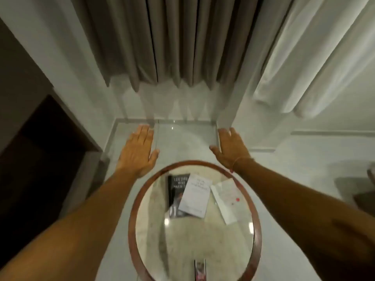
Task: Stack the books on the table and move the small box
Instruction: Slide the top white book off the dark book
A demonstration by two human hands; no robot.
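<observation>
A round glass-topped table (134, 209) with a reddish wooden rim stands below me. On its far half a white book (195, 196) lies partly across a black book (175, 194). To their right a small white box (226, 199) with a red dot lies at an angle. My left hand (138, 150) and my right hand (230, 148) are stretched out flat beyond the table's far edge, palms down, fingers apart, holding nothing. Both hover over the floor, clear of the books and the box.
Grey curtains (172, 41) hang ahead, white drapes (300, 63) to the right. A dark cabinet (40, 159) stands at the left. A small dark object (199, 268) shows at the table's near edge. Pale marble floor (186, 138) surrounds the table.
</observation>
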